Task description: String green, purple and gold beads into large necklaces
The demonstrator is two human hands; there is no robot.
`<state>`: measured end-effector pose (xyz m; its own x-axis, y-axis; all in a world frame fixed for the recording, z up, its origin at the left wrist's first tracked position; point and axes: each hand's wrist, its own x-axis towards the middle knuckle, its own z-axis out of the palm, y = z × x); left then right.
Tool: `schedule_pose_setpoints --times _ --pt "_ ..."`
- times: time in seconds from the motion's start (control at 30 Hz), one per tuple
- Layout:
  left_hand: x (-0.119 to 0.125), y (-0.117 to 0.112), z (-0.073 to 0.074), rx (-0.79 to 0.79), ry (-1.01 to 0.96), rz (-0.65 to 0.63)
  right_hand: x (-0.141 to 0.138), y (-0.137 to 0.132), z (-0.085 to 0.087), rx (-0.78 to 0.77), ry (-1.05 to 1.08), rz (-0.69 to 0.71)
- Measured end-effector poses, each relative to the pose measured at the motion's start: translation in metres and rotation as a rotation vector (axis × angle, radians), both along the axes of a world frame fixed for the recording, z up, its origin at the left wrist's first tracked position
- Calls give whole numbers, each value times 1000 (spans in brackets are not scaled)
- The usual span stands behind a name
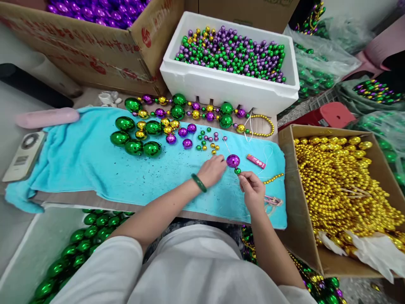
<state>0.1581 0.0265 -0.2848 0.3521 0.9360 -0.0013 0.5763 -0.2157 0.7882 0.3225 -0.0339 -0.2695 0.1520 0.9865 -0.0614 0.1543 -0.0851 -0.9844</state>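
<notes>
A large purple bead (233, 161) and a small green bead (237, 171) sit one against the other above the blue towel (126, 181). My right hand (253, 190) pinches the bead string right beside the green bead. Just left of the purple bead is my left hand (213, 171), a green bangle (198, 183) on its wrist. Its fingers are curled together, and what they hold is hidden. Loose small beads (216, 136) in green, purple and gold lie beyond my hands. Large loose green beads (133, 147) are farther left. A short gold bead strand (274, 178) lies right of my right hand.
Finished-looking bead strands (196, 114) stretch along the towel's far edge. Behind them stands a white foam box (228, 82) of small beads. A carton (305, 228) of gold strands is at right, another carton (95, 55) at back left. A pink packet (256, 161) lies on the towel.
</notes>
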Motion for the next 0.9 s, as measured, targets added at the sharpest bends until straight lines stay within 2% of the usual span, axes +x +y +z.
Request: schedule_pose_setpoints --times 0.03,0.1,0.17,0.23,0.3,0.37,0.5,0.7,0.8,0.9 --pt "3 2 0 -18 -31 39 1 -1 1 -2 1 2" --pt "0 6 3 -84 -233 189 2 -2 2 -4 -2 14" --pt "-14 11 9 -236 -559 369 1 -3 0 -10 7 40" --pt "-34 14 18 -432 -879 489 -1 -3 -1 -11 32 69" --pt "-53 15 26 -560 -1095 533 -5 -2 -4 -12 55 97" --pt "-67 13 32 -591 -1203 551 -9 0 -5 -16 67 123" --pt "-78 9 37 -579 -1268 578 -17 3 -7 -20 64 155" --pt "-79 8 32 -546 -1285 586 -19 3 -8 -35 21 154" --pt "-81 8 28 -499 -1236 564 -18 2 -8 -48 3 164" --pt "-84 7 27 -356 -1112 560 -16 2 -9 -66 -40 188"
